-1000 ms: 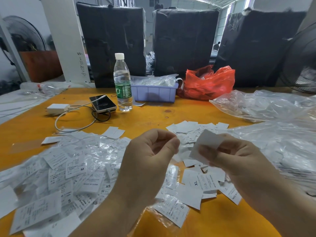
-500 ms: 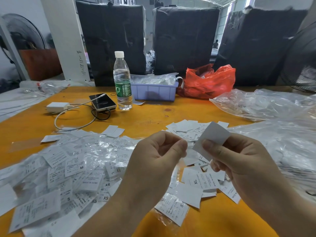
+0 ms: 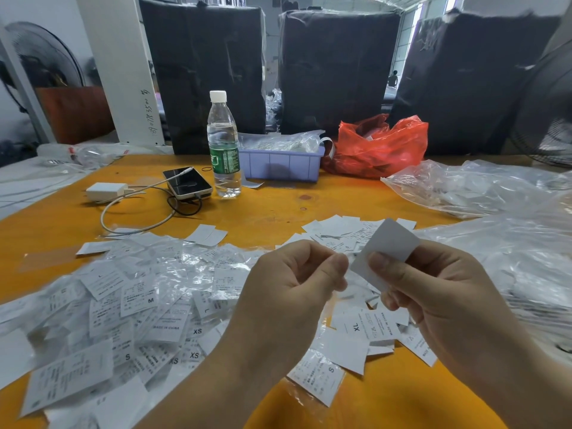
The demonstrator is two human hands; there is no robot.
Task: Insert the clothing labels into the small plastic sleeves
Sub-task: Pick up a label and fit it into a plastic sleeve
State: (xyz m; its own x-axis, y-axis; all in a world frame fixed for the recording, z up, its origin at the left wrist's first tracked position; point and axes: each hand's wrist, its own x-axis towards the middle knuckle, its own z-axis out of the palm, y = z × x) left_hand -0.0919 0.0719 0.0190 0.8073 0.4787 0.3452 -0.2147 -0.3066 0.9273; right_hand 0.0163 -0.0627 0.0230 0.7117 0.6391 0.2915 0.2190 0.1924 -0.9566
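Above the orange table, right hand pinches a blank white clothing label btwn thumb & fingers w/ its top sticking up, while left hand beside it curls thumb to forefinger, poss. on a clear sleeve, can't tell.

Table top: smooth orange-yellow surface, dull sheen, a few dark marks. Loose labels: matt white, paper-like, black print. Sleeved labels: thin clear plastic film, crinkled, glossy. Water bottle: clear plastic, white cap, green printed wrap. Bin: matt lilac plastic. Bag: thin red plastic, shiny, wrinkled. Phone: glossy black screen.
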